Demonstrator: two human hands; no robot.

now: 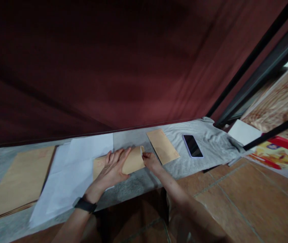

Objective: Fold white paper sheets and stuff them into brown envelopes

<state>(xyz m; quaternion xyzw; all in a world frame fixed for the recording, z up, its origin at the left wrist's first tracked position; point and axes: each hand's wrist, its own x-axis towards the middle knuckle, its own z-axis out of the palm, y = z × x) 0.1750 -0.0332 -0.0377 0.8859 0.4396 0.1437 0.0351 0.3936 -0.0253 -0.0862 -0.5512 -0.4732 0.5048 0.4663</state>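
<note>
A brown paper envelope (pixel 134 162) lies crosswise on the grey cloth, its right end showing a pale edge or flap. Across its middle my left hand (pixel 116 165) rests flat with the fingers spread, pressing on the paper. At that right end my right hand (pixel 150 160) is closed, pinching the envelope's edge between thumb and fingers. Just beyond the right hand lies a second brown envelope (pixel 163 145), flat and touched by neither hand. White paper sheets (pixel 70 172) overlap to the left, partly under the left forearm.
A stack of larger brown envelopes (pixel 19 179) sits at the far left of the cloth-covered bench (pixel 139 182). On the right lies a phone (pixel 193 146). Dark red fabric (pixel 123 67) rises behind. Black metal bars (pixel 255 50) and a red-yellow box (pixel 281 155) stand at right.
</note>
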